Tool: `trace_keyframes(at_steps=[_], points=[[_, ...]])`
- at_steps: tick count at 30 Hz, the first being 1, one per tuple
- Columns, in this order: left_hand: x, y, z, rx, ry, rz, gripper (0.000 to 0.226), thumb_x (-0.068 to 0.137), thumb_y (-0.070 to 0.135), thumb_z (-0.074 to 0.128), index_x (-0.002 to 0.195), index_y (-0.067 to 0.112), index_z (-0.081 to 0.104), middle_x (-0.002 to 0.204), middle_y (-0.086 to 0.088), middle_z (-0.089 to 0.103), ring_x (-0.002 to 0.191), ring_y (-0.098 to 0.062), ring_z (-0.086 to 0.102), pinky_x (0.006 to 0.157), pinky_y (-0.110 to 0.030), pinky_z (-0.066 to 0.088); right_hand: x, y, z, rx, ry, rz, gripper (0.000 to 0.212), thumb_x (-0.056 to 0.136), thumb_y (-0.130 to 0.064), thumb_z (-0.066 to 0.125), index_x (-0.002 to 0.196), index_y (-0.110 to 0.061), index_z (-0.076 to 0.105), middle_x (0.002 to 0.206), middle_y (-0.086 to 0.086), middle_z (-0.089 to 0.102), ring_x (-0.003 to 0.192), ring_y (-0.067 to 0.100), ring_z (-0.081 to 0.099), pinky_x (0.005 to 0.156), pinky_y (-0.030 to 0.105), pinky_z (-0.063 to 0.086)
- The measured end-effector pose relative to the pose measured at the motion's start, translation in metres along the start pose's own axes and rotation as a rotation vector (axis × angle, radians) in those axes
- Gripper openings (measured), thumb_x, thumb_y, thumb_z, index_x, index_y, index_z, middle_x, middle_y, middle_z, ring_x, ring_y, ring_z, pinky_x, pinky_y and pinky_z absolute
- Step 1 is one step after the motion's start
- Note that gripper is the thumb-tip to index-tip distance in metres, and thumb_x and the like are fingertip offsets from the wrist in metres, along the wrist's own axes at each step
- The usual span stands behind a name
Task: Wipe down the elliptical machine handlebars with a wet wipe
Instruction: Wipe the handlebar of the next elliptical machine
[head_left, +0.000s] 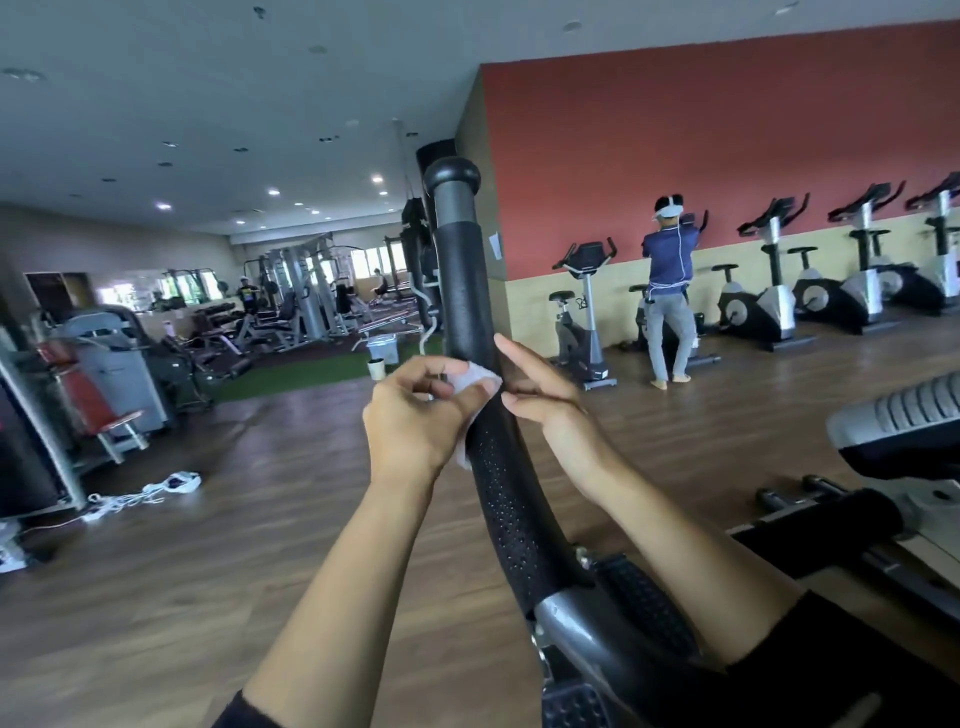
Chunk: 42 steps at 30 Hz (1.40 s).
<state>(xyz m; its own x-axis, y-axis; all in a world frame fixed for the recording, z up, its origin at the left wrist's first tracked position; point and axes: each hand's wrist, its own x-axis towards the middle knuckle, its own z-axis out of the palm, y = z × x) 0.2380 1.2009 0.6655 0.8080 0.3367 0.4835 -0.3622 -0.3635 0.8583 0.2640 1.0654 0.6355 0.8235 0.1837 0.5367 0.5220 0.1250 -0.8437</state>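
A: State your grip.

B: Your left hand (410, 421) pinches the white wipe (479, 382) between thumb and curled fingers and presses it to the left side of the handlebar (467, 312). Your right hand (545, 410) grasps nothing: its fingers are loosely extended, index raised, touching the bar's right side at the same height.

A: Locate the wipe on the bar.

B: It sits at mid-height, just above the perforated grip section (511, 519). A corner also shows below your left palm. The smooth upper section rises to a rounded end cap (451, 176).

A: Report the surroundings.

B: The bar curves down to a grey frame joint (582, 623). Wood floor (260, 519) lies beneath. Exercise bikes (763, 306) line the red wall (727, 130), well apart from you, with a person (667, 291) standing at one.
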Motion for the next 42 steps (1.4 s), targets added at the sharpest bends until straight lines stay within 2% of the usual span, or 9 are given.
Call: trace_keyframes(at_steps=[3, 8, 12, 17, 23, 28, 36, 39, 42], points=[[-0.001, 0.001, -0.001, -0.064, 0.022, -0.029, 0.017, 0.067, 0.027, 0.086, 0.075, 0.027, 0.071, 0.068, 0.003, 0.064, 0.06, -0.008, 0.056, 0.067, -0.02, 0.046, -0.004, -0.002, 0.002, -0.021, 0.007, 0.002, 0.06, 0.089, 0.013, 0.045, 0.143, -0.012, 0.039, 0.13, 0.015, 0.055, 0.098, 0.014, 0.047, 0.079, 0.004, 0.042], [-0.007, 0.005, 0.003, -0.037, 0.092, 0.071, 0.012, 0.075, 0.024, 0.081, 0.08, 0.03, 0.072, 0.075, 0.004, 0.067, 0.062, -0.004, 0.057, 0.065, -0.014, 0.045, -0.012, -0.007, 0.003, -0.064, 0.006, -0.005, 0.059, 0.089, 0.012, 0.047, 0.142, -0.014, 0.041, 0.149, 0.002, 0.041, 0.097, 0.002, 0.049, 0.083, 0.002, 0.039], [-0.035, -0.009, -0.005, 0.017, 0.083, 0.194, 0.007, 0.08, 0.022, 0.077, 0.085, 0.025, 0.078, 0.083, 0.007, 0.07, 0.068, -0.002, 0.063, 0.066, -0.004, 0.041, -0.018, -0.007, 0.001, -0.082, -0.016, -0.013, 0.057, 0.09, 0.012, 0.048, 0.141, -0.013, 0.042, 0.149, 0.003, 0.04, 0.11, 0.004, 0.048, 0.091, 0.006, 0.039], [-0.029, -0.008, -0.001, 0.046, 0.103, 0.241, 0.02, 0.08, 0.022, 0.076, 0.099, 0.017, 0.076, 0.088, 0.0, 0.067, 0.072, 0.003, 0.059, 0.067, 0.0, 0.037, -0.024, -0.006, -0.002, -0.087, -0.039, 0.001, 0.054, 0.092, 0.008, 0.049, 0.14, -0.014, 0.043, 0.149, 0.001, 0.041, 0.103, -0.004, 0.049, 0.089, 0.004, 0.038], [-0.052, -0.014, -0.011, 0.064, 0.05, 0.284, 0.011, 0.083, 0.015, 0.073, 0.092, 0.018, 0.078, 0.082, 0.004, 0.064, 0.072, 0.009, 0.057, 0.067, -0.001, 0.036, -0.035, -0.006, -0.009, -0.112, -0.088, 0.032, 0.053, 0.092, 0.006, 0.049, 0.139, -0.017, 0.044, 0.148, -0.007, 0.04, 0.094, -0.011, 0.053, 0.088, 0.007, 0.041], [-0.039, -0.005, -0.006, 0.087, 0.066, 0.237, 0.011, 0.083, 0.015, 0.073, 0.094, 0.015, 0.077, 0.086, 0.001, 0.064, 0.073, -0.003, 0.058, 0.068, -0.001, 0.037, -0.043, -0.008, -0.011, -0.11, -0.096, 0.049, 0.053, 0.091, 0.007, 0.049, 0.14, -0.012, 0.044, 0.149, -0.005, 0.039, 0.092, -0.013, 0.055, 0.086, 0.006, 0.042], [-0.065, -0.016, -0.008, 0.002, 0.066, 0.223, 0.012, 0.083, 0.016, 0.073, 0.093, 0.021, 0.078, 0.085, 0.006, 0.067, 0.073, 0.008, 0.06, 0.067, -0.001, 0.037, -0.046, -0.009, -0.012, -0.121, -0.094, 0.044, 0.051, 0.093, 0.005, 0.046, 0.137, -0.022, 0.047, 0.132, -0.004, 0.051, 0.098, -0.003, 0.053, 0.09, 0.007, 0.039], [-0.051, -0.014, -0.001, -0.049, 0.112, 0.148, 0.014, 0.084, 0.018, 0.072, 0.097, 0.019, 0.077, 0.088, 0.002, 0.07, 0.073, 0.019, 0.056, 0.069, 0.001, 0.034, -0.042, -0.012, -0.008, -0.141, -0.045, 0.019, 0.048, 0.095, 0.003, 0.044, 0.137, -0.02, 0.047, 0.125, -0.007, 0.054, 0.091, -0.012, 0.053, 0.09, 0.004, 0.037], [-0.058, -0.028, 0.0, -0.209, 0.091, 0.065, 0.012, 0.083, 0.02, 0.073, 0.091, 0.028, 0.078, 0.084, 0.009, 0.07, 0.073, 0.005, 0.063, 0.079, -0.017, 0.047, -0.032, -0.015, -0.003, -0.205, 0.002, -0.012, 0.046, 0.095, 0.004, 0.045, 0.138, -0.013, 0.047, 0.131, -0.004, 0.052, 0.098, -0.004, 0.053, 0.085, 0.002, 0.038]])
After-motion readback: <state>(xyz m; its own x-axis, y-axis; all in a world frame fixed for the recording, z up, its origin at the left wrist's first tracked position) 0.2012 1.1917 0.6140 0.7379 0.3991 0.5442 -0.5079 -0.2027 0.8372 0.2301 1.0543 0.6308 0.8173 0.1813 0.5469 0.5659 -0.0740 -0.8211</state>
